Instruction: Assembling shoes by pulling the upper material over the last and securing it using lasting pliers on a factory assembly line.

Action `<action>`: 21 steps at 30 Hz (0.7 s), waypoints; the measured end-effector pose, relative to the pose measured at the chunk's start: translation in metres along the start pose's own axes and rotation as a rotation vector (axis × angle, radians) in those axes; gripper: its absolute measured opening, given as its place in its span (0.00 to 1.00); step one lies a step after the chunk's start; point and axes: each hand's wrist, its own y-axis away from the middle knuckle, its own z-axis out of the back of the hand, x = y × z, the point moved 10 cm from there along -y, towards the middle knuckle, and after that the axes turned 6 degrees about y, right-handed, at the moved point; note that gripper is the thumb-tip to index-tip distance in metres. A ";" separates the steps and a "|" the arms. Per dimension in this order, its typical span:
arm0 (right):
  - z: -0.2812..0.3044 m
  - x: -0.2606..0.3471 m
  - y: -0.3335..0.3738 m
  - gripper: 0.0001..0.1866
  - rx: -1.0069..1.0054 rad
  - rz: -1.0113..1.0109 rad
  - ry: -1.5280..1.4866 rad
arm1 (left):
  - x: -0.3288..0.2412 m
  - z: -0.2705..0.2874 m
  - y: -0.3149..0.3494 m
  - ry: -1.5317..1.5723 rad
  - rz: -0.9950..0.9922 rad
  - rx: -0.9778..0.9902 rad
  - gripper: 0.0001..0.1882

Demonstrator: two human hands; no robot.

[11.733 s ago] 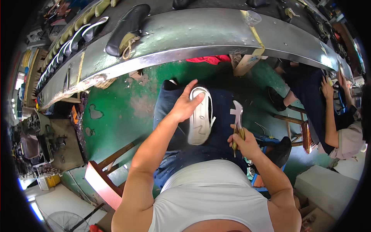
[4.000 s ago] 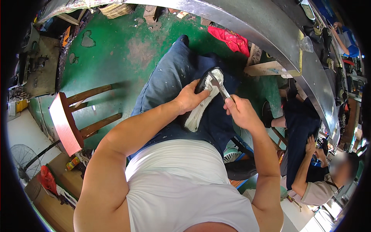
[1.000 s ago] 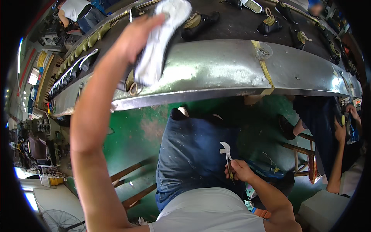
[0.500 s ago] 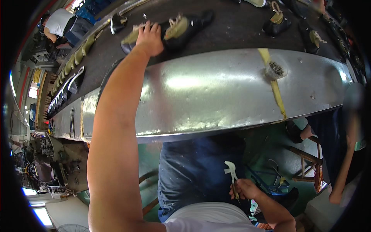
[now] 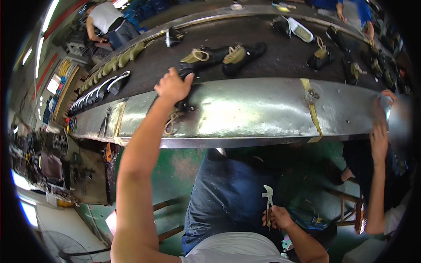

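My left hand [image 5: 174,87] is closed around a dark shoe [image 5: 183,103] over the metal-covered near edge of the bench [image 5: 237,109]. A pale looped lace [image 5: 170,124] hangs from the shoe. Part of the shoe is hidden by my hand and forearm. Down over my lap, my right hand [image 5: 279,218] grips lasting pincers [image 5: 268,195], with their curved pale jaws pointing up. Just beyond my left hand lie two black shoes with olive tongues and light laces, one shoe [image 5: 197,58] beside the other [image 5: 239,57].
Rows of olive pieces [image 5: 115,63] and white-edged black pieces [image 5: 103,90] line the bench's left. A clear cup of tacks [image 5: 312,95] stands on the metal strip beside yellow tape [image 5: 314,117]. More shoes [image 5: 320,57] lie right. A co-worker's arm [image 5: 378,175] is at right; other people work beyond.
My left hand has come back from the shoes on the dark top to the metal edge, with a dark shoe in its grasp. The right hand still grips the pincers. The view has shifted.
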 end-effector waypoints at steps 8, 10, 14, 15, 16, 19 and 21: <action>-0.007 0.000 0.015 0.24 -0.164 0.103 0.058 | -0.042 0.040 0.094 0.441 -0.681 -0.282 0.17; -0.009 0.003 0.020 0.22 -0.203 0.124 0.070 | 0.012 0.018 0.085 0.465 -0.309 -0.285 0.38; -0.004 -0.003 0.029 0.18 -0.285 0.157 0.054 | 0.014 -0.009 0.076 0.514 -0.088 0.354 0.47; -0.003 -0.005 0.027 0.18 -0.285 0.155 0.067 | 0.004 -0.005 0.078 0.418 -0.223 0.329 0.41; -0.002 -0.005 0.024 0.17 -0.269 0.172 0.059 | 0.012 -0.004 0.080 0.425 -0.214 0.324 0.41; -0.005 -0.018 0.032 0.17 -0.277 0.192 -0.003 | 0.037 -0.007 0.109 0.891 -0.019 0.265 0.35; -0.005 -0.020 0.035 0.16 -0.285 0.214 -0.058 | 0.071 -0.026 0.182 1.345 0.007 0.260 0.29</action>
